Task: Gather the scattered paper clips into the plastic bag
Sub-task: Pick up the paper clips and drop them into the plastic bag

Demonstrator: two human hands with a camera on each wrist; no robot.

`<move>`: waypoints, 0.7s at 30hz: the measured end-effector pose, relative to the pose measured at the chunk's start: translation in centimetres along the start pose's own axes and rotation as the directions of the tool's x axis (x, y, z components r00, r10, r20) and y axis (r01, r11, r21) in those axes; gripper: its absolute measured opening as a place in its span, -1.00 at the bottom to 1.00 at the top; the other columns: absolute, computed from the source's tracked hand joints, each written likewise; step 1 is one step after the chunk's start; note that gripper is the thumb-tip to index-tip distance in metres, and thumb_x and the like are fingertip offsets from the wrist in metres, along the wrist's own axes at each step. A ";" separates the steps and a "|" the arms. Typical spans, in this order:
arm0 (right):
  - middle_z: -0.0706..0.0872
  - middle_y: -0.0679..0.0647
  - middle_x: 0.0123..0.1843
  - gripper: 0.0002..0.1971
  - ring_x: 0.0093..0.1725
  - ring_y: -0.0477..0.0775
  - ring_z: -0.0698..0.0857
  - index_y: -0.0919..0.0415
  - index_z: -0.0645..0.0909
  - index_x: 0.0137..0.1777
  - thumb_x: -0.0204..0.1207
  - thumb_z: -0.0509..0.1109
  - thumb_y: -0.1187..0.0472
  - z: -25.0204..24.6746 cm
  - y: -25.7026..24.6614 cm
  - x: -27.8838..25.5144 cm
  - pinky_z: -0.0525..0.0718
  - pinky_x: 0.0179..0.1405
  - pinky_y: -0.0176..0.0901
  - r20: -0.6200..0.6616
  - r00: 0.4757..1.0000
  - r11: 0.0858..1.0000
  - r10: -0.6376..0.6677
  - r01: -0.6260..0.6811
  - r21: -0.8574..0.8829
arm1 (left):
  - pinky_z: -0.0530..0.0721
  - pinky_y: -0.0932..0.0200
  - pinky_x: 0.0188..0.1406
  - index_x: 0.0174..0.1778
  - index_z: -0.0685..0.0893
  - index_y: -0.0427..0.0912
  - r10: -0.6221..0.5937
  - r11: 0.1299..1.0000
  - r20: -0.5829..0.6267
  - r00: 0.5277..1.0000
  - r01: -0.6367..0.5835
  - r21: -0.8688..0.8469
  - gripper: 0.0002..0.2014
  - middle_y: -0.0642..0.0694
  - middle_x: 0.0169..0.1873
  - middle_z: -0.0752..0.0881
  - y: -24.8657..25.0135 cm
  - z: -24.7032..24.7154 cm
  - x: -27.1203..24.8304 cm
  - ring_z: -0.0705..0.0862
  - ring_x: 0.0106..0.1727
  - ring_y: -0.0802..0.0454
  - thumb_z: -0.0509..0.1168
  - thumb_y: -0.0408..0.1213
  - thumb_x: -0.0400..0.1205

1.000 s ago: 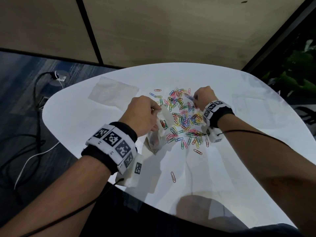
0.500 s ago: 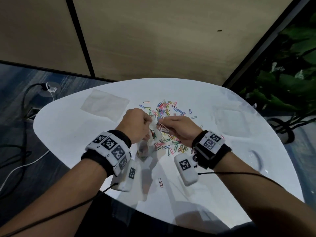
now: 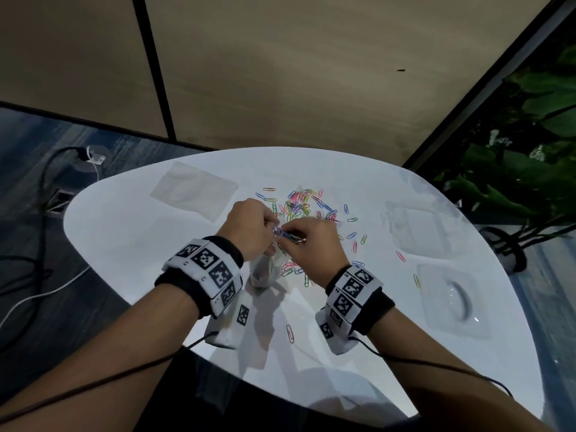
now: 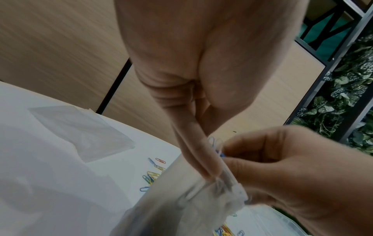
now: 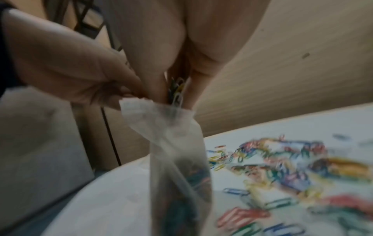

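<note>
Coloured paper clips [image 3: 300, 204] lie scattered on the white table [image 3: 131, 244], blurred in the right wrist view [image 5: 282, 167]. My left hand [image 3: 252, 227] pinches the top edge of a small clear plastic bag [image 3: 265, 271] and holds it upright above the table; several clips show inside it [image 5: 193, 177]. My right hand [image 3: 314, 244] is at the bag's mouth, pinching a bunch of clips [image 5: 176, 89] that point down into the opening [image 5: 161, 108]. Both hands meet over the bag [image 4: 191, 207].
A flat clear bag [image 3: 194, 191] lies at the table's far left. Two more clear plastic pieces [image 3: 420, 229] [image 3: 452, 304] lie at the right. One stray clip [image 3: 290, 333] lies near the front edge. Cables run on the floor left; a plant [image 3: 530, 151] stands right.
My right hand left the clip pile with a bunch of clips and came left to the bag's mouth. My left hand kept holding the bag upright.
</note>
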State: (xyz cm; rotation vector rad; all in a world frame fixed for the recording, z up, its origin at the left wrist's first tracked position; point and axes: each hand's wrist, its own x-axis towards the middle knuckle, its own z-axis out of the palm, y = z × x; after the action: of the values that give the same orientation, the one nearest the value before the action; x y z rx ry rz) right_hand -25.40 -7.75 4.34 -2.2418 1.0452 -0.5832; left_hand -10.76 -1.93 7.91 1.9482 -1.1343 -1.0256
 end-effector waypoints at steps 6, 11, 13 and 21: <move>0.55 -0.09 -0.57 -0.80 -0.52 -0.14 0.48 0.26 0.76 -0.25 0.49 0.32 0.41 0.5 -0.3 0.0 0.36 -0.44 -0.30 0.188 0.982 0.998 -0.015 0.026 -0.054 | 0.86 0.07 -0.26 0.03 0.78 -0.32 0.034 0.999 0.014 0.999 -0.034 0.039 -0.77 -0.30 -0.32 0.83 0.2 0.2 0.0 0.84 -0.45 -0.08 0.20 -0.49 0.67; 0.82 -0.13 0.01 -0.68 -0.02 -0.35 0.75 0.20 0.77 0.17 0.53 0.34 0.47 -3.0 0.3 0.3 0.64 0.06 -0.49 0.320 0.948 0.970 0.008 -0.085 0.229 | 0.87 0.00 -0.22 0.06 0.78 -0.33 0.021 0.999 0.022 1.000 -0.022 0.029 -0.77 -0.27 -0.27 0.81 0.3 0.0 0.1 0.85 -0.41 -0.11 0.19 -0.48 0.71; 0.85 0.02 0.06 -0.75 0.06 -0.06 0.82 0.21 0.79 0.12 0.53 0.41 0.45 -4.7 1.8 0.0 0.76 0.16 -0.15 0.235 0.967 0.909 0.095 -0.181 0.375 | 0.86 0.01 -0.27 0.10 0.78 -0.36 -0.001 1.000 0.012 1.000 0.001 0.018 -0.76 -0.25 -0.25 0.78 0.2 -0.3 0.2 0.85 -0.40 -0.14 0.19 -0.48 0.72; 0.39 0.14 0.26 0.08 0.12 0.11 0.59 0.09 0.28 0.62 0.13 0.76 -0.05 -6.2 12.5 -5.1 0.59 0.34 -0.07 0.328 0.752 0.794 0.572 -0.407 -0.452 | 0.85 0.10 -0.29 0.13 0.77 -0.31 -0.019 0.998 0.002 1.000 0.019 0.055 -0.78 -0.26 -0.28 0.80 -0.2 -1.1 -0.1 0.85 -0.42 -0.09 0.22 -0.44 0.72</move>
State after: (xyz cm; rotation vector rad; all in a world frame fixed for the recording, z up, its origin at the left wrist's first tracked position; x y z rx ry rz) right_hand -38.77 -12.18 -0.19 -2.0834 1.4999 0.3821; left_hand -9.78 -1.65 8.28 2.0046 -1.1591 -1.0171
